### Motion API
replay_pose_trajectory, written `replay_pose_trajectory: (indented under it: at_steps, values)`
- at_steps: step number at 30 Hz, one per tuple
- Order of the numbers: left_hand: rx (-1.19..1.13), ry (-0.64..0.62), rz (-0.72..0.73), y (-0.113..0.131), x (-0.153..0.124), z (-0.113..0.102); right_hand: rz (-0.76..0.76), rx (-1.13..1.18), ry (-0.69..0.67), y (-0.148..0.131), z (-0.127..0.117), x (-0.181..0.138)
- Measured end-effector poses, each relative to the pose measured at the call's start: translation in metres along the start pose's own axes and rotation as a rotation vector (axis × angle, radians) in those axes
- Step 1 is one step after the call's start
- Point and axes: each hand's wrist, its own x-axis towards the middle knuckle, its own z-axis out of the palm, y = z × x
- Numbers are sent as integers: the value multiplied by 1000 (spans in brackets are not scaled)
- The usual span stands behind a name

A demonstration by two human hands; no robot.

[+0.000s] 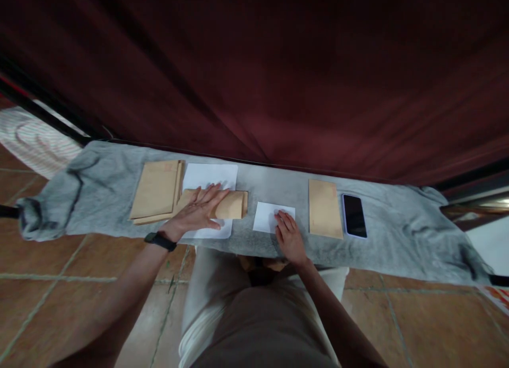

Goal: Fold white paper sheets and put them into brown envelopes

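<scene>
My left hand [201,208] lies flat with its fingers spread over a brown paper envelope [234,204], which rests across white paper sheets [210,173]. A dark watch [160,241] is on my left wrist. To the right, a folded-looking white paper [262,217] lies on the cloth. The fingers of my right hand [288,234] are stretched out and touch its right part, holding nothing. Left of the sheets is a stack of brown envelopes [155,187]. A single brown envelope [325,208] lies right of my right hand.
A grey cloth [401,225] covers the long narrow surface. A phone [354,216] with a dark screen lies right of the single envelope. Dark red fabric [254,92] hangs behind the far edge. Below is a tiled floor [79,304].
</scene>
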Motion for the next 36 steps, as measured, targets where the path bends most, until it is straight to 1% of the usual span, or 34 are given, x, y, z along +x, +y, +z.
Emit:
replay_pose_trajectory:
  at_steps: [1, 3, 5, 7, 9, 10, 12, 15, 19, 24, 29, 36]
  values:
    - [-3, 46, 36, 8, -1, 0, 0, -2, -2, -1, 0, 1]
    - [-39, 139, 137, 34, -1, 6, -11, -11, -11, -4, 1, 4]
    - [-112, 220, 216, 68, -1, 22, -29, -28, -21, -8, 2, 8]
    - [-180, 256, 286, 104, 2, 46, -42, -58, -38, -12, 3, 12]
    - [-220, 271, 269, 135, 5, 72, -43, -104, -58, -14, 4, 15]
    - [-227, 284, 223, 146, 7, 84, -39, -130, -68, -15, 4, 15]
    - [-216, 286, 154, 160, 11, 102, -21, -181, -77, -14, 3, 14]
    - [-193, 293, 98, 165, 12, 113, 10, -245, -79, -8, -1, 9]
    - [-185, 325, 23, 164, 6, 113, 25, -287, -80, 3, -8, 2]
    - [-177, 321, -39, 173, 3, 113, 36, -312, -69, 9, -14, -6]
    - [-301, 361, -76, 179, 8, 116, 4, -329, -89, 7, -16, -11]
    - [-519, 414, -136, 177, 12, 118, 5, -332, -105, 6, -15, -11]
